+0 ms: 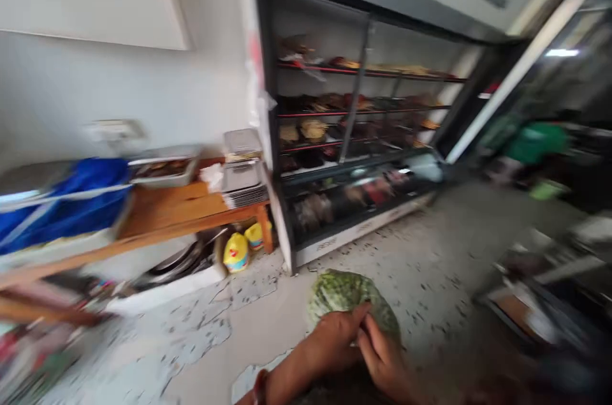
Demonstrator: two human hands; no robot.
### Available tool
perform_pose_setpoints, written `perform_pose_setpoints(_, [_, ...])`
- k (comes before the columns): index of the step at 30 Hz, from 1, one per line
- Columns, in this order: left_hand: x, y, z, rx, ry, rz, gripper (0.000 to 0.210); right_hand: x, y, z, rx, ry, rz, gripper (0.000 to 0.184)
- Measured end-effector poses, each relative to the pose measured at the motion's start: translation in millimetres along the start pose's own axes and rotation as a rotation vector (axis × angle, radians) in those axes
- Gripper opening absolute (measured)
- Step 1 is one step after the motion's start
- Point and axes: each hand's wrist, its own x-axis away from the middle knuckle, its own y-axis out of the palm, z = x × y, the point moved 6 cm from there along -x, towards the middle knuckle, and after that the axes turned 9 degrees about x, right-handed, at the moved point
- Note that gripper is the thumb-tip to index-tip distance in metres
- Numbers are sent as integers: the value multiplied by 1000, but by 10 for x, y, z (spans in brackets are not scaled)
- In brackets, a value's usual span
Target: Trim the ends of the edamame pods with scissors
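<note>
In the head view, the fingertips of the left hand point(333, 330) and right hand point(385, 357) meet; from the blur I cannot tell whether their grip is closed on something. Just behind them is a rounded, mottled green bundle point(337, 290), apparently whole; what is finished or left stays unclear. Chipped, speckled floor point(198, 335); smooth wooden bench point(184, 205); flat stacked metal trays point(243, 183).

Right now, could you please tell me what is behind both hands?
A rounded, mottled green object shows behind the left hand and right hand. The part they cover cannot be seen.
</note>
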Motion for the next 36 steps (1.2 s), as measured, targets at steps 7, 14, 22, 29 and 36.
perform_pose_setpoints(7, [-698,225,-41,-349,-74,-274,64,-154,-510,43,239,135,-4,32])
perform_pose_setpoints(14, [-1512,795,325,-375,15,-363,51,-160,-1224,649,252,185,116,33])
perform_pose_setpoints(22, [-2465,1598,780,-425,71,-434,23,-125,-2095,1537,151,247,170,27])
perform_pose_setpoints(29, [-3074,2152,938,-389,112,-545,39,-57,-2409,2245,36,404,236,24])
perform_pose_setpoints(36, [-3561,2283,905,-373,85,-628,31,-357,-2547,2630,-170,376,364,9])
